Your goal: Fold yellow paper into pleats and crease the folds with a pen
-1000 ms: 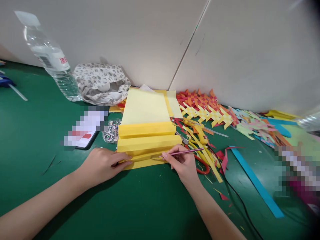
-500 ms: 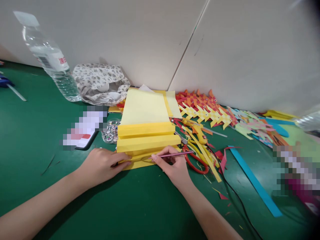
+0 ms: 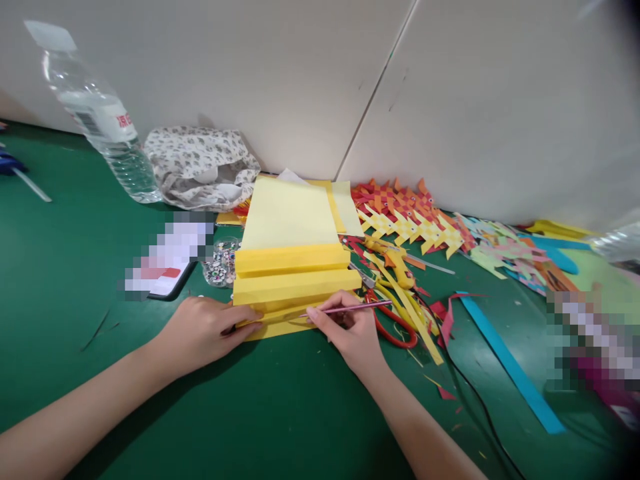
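Observation:
A sheet of yellow paper (image 3: pixel 295 287), creased into pleats, lies in front of me on the green table. At its lower left edge my left hand (image 3: pixel 207 330) is closed, the paper between thumb and fingers. My right hand (image 3: pixel 353 330) grips a slim purple pencil (image 3: pixel 357 307) in a writing hold. The pencil's tip is at the lower pleat, left of the fingers; I cannot tell whether it touches. Behind the pleats lies a stack of pale yellow sheets (image 3: pixel 293 213). Red-handled scissors (image 3: pixel 403 340) lie just right of my right hand.
On the left are a phone (image 3: pixel 175 257), a bag of googly eyes (image 3: pixel 220 263), a water bottle (image 3: pixel 107 123) and a patterned cloth (image 3: pixel 200 157). To the right are a yellow glue gun (image 3: pixel 397 260) with its cord, woven paper fish (image 3: pixel 410 227) and a blue strip (image 3: pixel 510 363).
My right hand with the pencil shifted left along the lower pleat, then slightly back to the right. My left hand has stayed on the paper's left edge.

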### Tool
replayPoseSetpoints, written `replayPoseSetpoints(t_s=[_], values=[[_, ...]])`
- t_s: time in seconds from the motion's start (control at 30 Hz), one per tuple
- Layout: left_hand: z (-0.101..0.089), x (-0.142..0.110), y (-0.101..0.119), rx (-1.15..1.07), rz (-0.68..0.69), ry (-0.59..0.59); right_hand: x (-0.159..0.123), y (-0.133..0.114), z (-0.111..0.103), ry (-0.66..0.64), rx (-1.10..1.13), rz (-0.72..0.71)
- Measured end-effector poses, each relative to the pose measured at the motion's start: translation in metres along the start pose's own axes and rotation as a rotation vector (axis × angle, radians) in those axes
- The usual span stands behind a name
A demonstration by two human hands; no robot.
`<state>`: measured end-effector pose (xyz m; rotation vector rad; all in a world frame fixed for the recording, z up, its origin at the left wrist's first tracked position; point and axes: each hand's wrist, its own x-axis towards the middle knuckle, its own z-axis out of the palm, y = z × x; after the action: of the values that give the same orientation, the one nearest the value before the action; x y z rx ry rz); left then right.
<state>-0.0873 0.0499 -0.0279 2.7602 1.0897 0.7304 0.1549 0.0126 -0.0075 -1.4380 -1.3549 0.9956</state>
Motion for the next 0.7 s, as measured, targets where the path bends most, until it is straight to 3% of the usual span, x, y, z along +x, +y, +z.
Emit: replayPoseSetpoints(t_s=[0.57, 0.7], values=[[0.001, -0.0002, 0.0003, 0.015, -0.01, -0.026, -0.0009, -0.0026, 0.0018, -0.02, -0.008, 0.003], [0.0008, -0.0005, 0.0002, 0.013, -0.007, -0.005, 0.0024, 0.0021, -0.0068, 0.036, 0.02, -0.01]])
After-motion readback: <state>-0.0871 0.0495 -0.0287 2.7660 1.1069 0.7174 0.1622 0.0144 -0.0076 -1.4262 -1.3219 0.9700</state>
